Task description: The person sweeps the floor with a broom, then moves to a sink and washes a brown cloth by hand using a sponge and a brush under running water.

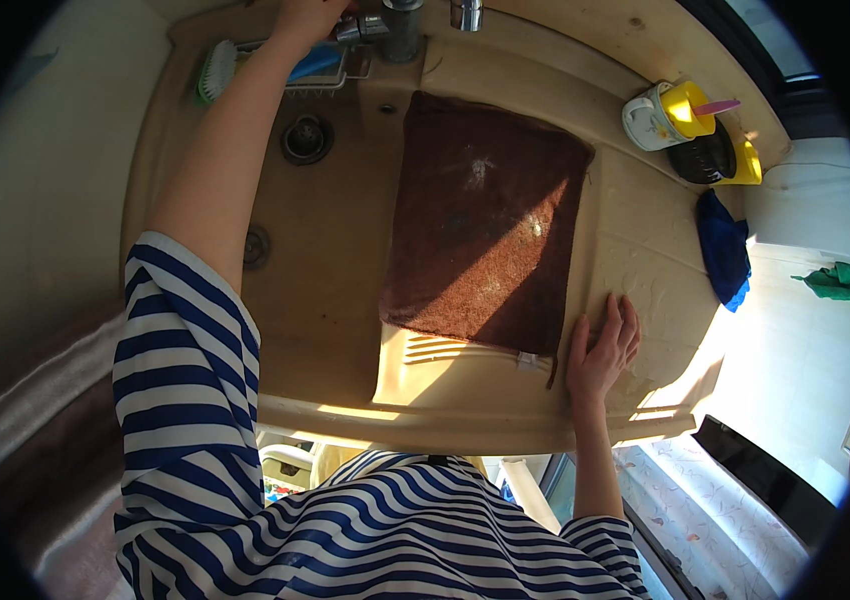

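My left hand (pixel 314 19) reaches to the top edge of the view, close beside the chrome tap fitting (pixel 361 28). Its fingers are partly cut off there, so I cannot tell whether it grips anything. Palm down, my right hand (pixel 603 356) rests on the beige sink counter (pixel 642 285) with the thumb apart and nothing held. Just left of it, a dark brown towel (pixel 485 225) lies spread over the ridged washboard (pixel 432 351). Pale spots mark the towel, and a band of sunlight crosses it. The chrome spout (pixel 467 15) shows above.
Left of the towel is the sink basin (pixel 320 262) with a drain (pixel 306 139). A white wire rack (pixel 320 88) and scrub brush (pixel 218 71) stand behind. At right are a mug (pixel 650 120) holding a yellow cup (pixel 684 105), a black brush (pixel 702 157) and a blue cloth (pixel 723 251).
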Motion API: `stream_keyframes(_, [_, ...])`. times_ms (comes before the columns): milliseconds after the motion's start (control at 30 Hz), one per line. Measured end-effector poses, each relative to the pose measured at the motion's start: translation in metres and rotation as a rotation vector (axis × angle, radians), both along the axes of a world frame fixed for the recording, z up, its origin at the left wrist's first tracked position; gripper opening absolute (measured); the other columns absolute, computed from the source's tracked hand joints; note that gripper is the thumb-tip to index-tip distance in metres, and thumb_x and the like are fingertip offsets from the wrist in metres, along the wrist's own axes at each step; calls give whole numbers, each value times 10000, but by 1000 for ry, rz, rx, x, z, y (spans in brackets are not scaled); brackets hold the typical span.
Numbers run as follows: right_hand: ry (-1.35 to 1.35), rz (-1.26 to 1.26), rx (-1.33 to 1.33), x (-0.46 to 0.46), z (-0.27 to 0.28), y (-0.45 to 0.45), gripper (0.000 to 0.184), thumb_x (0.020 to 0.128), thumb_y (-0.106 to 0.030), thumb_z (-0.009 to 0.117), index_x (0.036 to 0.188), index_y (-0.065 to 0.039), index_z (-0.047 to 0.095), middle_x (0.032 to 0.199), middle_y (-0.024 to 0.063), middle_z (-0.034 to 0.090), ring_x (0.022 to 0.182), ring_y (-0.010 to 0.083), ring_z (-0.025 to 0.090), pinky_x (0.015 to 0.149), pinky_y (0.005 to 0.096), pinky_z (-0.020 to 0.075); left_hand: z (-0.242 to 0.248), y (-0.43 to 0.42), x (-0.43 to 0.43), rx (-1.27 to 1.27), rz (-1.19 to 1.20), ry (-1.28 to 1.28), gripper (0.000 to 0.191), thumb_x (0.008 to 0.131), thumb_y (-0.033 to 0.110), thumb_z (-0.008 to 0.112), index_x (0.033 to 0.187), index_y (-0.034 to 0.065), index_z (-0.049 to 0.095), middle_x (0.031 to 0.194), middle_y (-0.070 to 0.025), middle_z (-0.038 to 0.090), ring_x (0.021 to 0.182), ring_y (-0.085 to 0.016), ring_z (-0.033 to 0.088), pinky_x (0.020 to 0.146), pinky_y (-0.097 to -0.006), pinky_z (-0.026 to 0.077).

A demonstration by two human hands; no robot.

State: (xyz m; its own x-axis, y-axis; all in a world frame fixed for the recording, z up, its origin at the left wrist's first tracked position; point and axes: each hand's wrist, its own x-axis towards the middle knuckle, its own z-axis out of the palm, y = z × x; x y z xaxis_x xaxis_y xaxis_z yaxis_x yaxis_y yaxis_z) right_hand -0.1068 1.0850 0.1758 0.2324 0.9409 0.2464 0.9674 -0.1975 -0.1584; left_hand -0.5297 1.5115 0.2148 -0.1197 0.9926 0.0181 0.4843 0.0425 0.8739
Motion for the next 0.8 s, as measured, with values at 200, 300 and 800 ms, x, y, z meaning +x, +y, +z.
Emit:
stream_keyframes(200, [3,12,18,0,0,-1,543,963,-293,668,1440,-56,564,1509,183,492,1420,404,417,1182,530,296,-17,7,-4,-16,3,-194,290,1050,233,608,989,-24,727,889,-105,747,732,-184,680,589,-352,525])
stream_keyframes(300, [4,16,24,-1,2,-1,539,959,-288,671,1434,-54,567,1503,183,496,1415,406,421,1178,532,302,-24,9,-6,-43,2,-279,282,1052,238,607,992,-13,722,889,-91,743,734,-175,678,585,-343,529])
stream_keyframes(800, [399,133,172,-34,46,74,420,956,-137,697,1359,-37,636,1398,162,604,1314,344,550,1116,437,410,-8,-129,84,714,131,63,281,970,184,564,778,84,743,897,-148,695,962,-358,624,881,-488,451])
